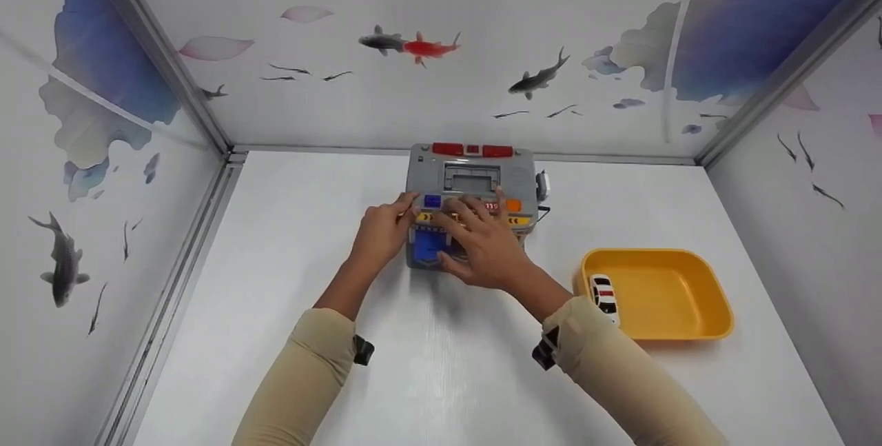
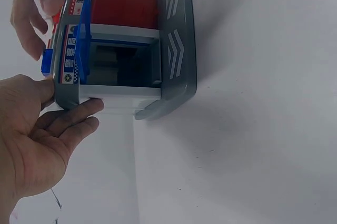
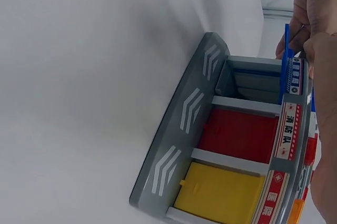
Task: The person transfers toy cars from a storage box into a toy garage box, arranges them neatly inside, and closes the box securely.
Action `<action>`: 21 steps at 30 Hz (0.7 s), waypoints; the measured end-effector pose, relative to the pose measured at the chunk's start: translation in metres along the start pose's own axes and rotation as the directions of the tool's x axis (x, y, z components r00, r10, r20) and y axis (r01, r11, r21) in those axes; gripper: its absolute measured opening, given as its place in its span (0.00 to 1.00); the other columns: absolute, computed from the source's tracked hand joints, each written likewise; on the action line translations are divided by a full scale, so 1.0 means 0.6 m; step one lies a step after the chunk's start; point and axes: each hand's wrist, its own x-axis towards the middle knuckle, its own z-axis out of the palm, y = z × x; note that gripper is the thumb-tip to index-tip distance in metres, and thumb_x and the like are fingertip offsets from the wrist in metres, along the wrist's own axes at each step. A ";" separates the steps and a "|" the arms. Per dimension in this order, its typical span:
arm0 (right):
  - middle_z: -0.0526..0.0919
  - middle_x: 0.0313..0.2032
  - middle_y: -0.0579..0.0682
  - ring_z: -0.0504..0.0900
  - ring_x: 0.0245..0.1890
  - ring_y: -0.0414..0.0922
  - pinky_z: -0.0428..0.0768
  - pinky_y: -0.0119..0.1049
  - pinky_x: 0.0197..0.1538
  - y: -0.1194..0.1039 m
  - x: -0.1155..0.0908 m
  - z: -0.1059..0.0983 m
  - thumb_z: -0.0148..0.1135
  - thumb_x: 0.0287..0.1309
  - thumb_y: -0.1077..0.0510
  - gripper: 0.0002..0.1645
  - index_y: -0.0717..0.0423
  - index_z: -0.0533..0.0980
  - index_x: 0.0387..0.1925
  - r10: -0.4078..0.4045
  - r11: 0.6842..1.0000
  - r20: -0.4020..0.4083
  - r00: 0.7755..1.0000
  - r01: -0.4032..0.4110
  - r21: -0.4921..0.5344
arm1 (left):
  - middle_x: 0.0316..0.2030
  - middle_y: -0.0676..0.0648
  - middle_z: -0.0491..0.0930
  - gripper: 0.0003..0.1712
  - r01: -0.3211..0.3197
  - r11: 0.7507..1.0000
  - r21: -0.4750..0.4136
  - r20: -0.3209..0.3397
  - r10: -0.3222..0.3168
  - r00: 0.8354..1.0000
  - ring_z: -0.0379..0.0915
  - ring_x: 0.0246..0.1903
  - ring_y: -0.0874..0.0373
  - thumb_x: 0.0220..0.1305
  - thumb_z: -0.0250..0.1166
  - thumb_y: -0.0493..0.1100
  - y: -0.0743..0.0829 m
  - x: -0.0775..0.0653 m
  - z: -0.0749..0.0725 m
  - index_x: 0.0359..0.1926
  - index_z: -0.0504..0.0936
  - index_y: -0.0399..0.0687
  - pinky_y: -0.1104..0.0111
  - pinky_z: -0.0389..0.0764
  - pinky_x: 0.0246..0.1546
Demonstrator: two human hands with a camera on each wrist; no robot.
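Note:
A grey toy garage (image 1: 426, 174) stands at the back of the white table, with red lights and buttons on its roof. My left hand (image 1: 382, 229) holds its left front roof corner, thumb above and fingers against the side wall (image 2: 110, 98). The right hand (image 1: 486, 249) lies over the front roof edge with fingers spread, near the blue button (image 1: 432, 200). The blue door (image 3: 287, 71) is swung up, baring a dark bay (image 2: 121, 66). Beside it, the red door (image 3: 237, 134) and yellow door (image 3: 218, 192) are closed.
To the right sits an orange-yellow tray (image 1: 716, 308) with a white toy car (image 1: 604, 298) at its left side. White panels (image 1: 475, 108) printed with fish enclose the back and sides of the table (image 1: 441, 377).

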 end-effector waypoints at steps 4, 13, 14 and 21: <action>0.76 0.76 0.52 0.72 0.77 0.56 0.53 0.84 0.81 0.017 -0.029 -0.007 0.65 0.72 0.32 0.37 0.36 0.75 0.77 -0.032 0.999 -0.056 0.998 0.032 0.010 | 0.76 0.42 0.76 0.26 0.011 1.000 0.005 0.001 -0.011 1.000 0.77 0.74 0.44 0.87 0.60 0.53 0.004 0.001 0.000 0.78 0.79 0.55 0.50 0.82 0.74; 0.76 0.76 0.52 0.69 0.77 0.58 0.54 0.85 0.79 0.072 -0.115 -0.034 0.74 0.65 0.36 0.37 0.36 0.79 0.73 0.014 0.999 -0.056 0.998 -0.012 0.051 | 0.77 0.46 0.77 0.27 0.074 0.997 0.008 0.018 -0.074 0.997 0.84 0.69 0.48 0.87 0.58 0.55 0.008 -0.001 0.003 0.80 0.76 0.60 0.57 0.89 0.59; 0.76 0.76 0.52 0.69 0.77 0.58 0.54 0.85 0.79 0.079 -0.124 -0.037 0.75 0.64 0.37 0.37 0.37 0.80 0.72 0.019 0.998 -0.052 0.998 -0.016 0.054 | 0.76 0.46 0.78 0.27 0.078 0.997 0.006 0.017 -0.078 0.997 0.86 0.66 0.48 0.87 0.58 0.55 0.008 -0.001 0.003 0.80 0.76 0.60 0.58 0.89 0.56; 0.78 0.75 0.53 0.70 0.77 0.60 0.53 0.85 0.79 0.127 -0.182 -0.056 0.77 0.63 0.38 0.37 0.40 0.81 0.71 0.071 0.995 -0.001 0.997 -0.071 0.064 | 0.71 0.44 0.84 0.27 0.092 0.996 0.005 0.017 -0.092 0.996 0.81 0.44 0.53 0.87 0.58 0.56 0.007 -0.003 0.005 0.80 0.76 0.61 0.63 0.83 0.44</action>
